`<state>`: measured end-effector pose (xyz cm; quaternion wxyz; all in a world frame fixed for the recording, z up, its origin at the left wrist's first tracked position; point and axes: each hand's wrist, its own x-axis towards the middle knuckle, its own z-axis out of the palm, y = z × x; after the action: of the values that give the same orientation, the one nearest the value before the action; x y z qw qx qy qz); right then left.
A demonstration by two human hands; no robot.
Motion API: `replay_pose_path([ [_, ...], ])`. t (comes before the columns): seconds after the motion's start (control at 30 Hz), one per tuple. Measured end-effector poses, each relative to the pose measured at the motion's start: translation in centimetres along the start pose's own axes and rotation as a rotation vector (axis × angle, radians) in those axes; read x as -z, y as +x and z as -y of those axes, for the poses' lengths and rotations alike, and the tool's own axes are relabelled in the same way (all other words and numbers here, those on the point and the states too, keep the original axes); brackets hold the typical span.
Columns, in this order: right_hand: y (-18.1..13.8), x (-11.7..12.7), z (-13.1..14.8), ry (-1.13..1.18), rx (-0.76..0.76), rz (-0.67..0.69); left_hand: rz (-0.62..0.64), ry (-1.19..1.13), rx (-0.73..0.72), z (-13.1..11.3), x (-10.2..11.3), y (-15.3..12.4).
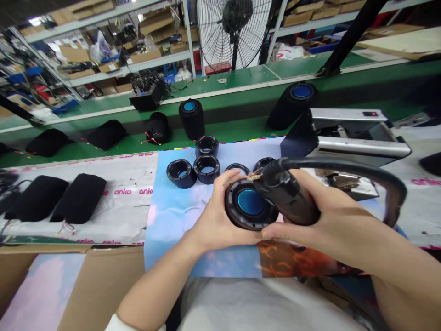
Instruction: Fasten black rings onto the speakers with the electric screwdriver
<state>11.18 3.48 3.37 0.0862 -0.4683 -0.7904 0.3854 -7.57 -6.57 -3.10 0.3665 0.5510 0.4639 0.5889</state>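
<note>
My left hand is wrapped round a round black speaker whose shiny blue cone faces up. In my right hand is a black hose-fed glue gun, its crusty yellowish-brown tip over the far rim of the speaker. I cannot tell whether the tip touches the rim. The right thumb lies against the speaker's near side. A thick black hose arcs from the gun over to the right. Just beyond my hands, several black rings stand on a blue printed sheet.
Black fabric-covered cylinders with loose wires lie on the left. Farther back, a black speaker stands upright on the green conveyor belt. A metal machine occupies the right. Behind are a large fan and loaded shelves.
</note>
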Motion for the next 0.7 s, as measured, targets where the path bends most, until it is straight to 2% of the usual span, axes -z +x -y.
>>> replay_pose_path([
  [0.07,0.1,0.1,-0.2,-0.035,0.054,-0.016,-0.001,0.028,0.011,0.0,-0.1,-0.1],
  [0.2,0.7,0.9,-0.6,-0.156,0.061,-0.015,-0.031,0.013,0.033,-0.2,-0.4,-0.3],
  [0.37,1.5,2.1,0.2,-0.209,0.137,0.087,-0.040,-0.056,0.034,0.2,-0.7,-0.3],
  [0.5,1.8,1.8,0.7,-0.047,0.177,0.125,-0.100,-0.094,0.035,0.3,-0.9,0.0],
  [0.57,1.7,1.9,0.2,0.050,0.156,0.127,-0.121,-0.074,0.080,0.0,-1.0,0.1],
  [0.63,1.5,2.7,-0.8,0.199,0.089,0.045,-0.128,-0.051,0.139,-0.4,-1.0,0.1],
  [0.7,1.0,4.3,-2.4,0.396,0.066,-0.140,-0.118,-0.029,0.177,-0.7,-0.9,-0.1],
])
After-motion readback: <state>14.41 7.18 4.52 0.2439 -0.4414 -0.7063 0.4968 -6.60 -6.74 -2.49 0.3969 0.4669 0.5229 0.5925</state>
